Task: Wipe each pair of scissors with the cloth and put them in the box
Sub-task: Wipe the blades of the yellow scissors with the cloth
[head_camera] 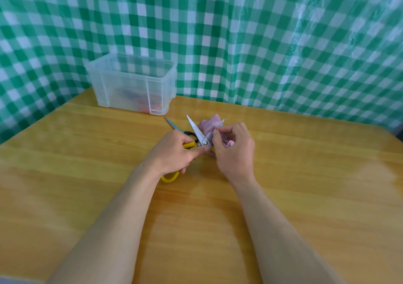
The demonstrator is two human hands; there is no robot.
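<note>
Two bare forearms (113, 229) reach up from the bottom edge of the frame to the middle of the wooden table (305, 185). At centre the left hand (174, 153) is closed firmly round the handles of the yellow-handled scissors (204, 142), one loop poking out beneath the palm, and the blades stand spread in a V pointing toward the top of the frame. Just right of it, the right hand (234, 150) has its fingers curled round the pink cloth (208, 122), which is bunched in the palm and shows behind the blades. Its fingertips pinch the right-hand blade, though I cannot tell whether cloth lies between every finger and the steel. The black-handled scissors (174, 126) lie flat on the table just above the left hand, apparently waiting their turn. The clear box (130, 83) sits in the upper left against the green checked backdrop (283, 33), well apart from both hands, with dark and red shapes blurred behind its wall. The likeliest trouble, as I judge it, is the open edge: a bare fingertip sliding along the blade could be cut, and a squeeze from the left hand would shut the blades on the right fingers. The cloth could also snag at the pivot, or the left hand could knock the waiting pair.
</note>
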